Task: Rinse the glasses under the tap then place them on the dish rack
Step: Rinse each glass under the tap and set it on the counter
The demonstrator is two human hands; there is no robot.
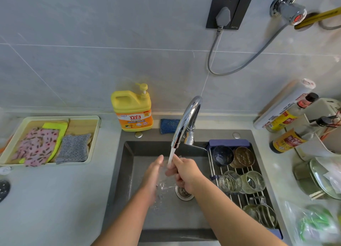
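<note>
Clear drinking glass (167,179), held under the curved chrome tap's (186,120) stream between left hand (152,177), fingers straight and together, and right hand (184,175), fingers curled round it; tilting it should rinse inside before the blue-framed wire dish rack (228,143) at right.

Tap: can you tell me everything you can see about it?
The tap is shiny silver metal, bent over like a hook. It stands on the back edge of the dark sink, and its spout reaches forward over the basin. A thin lever sticks out low down, toward the dish rack. The tap is on: a white stream of water falls onto a clear glass held between the left hand and the right hand. Neither hand touches the tap.
</note>
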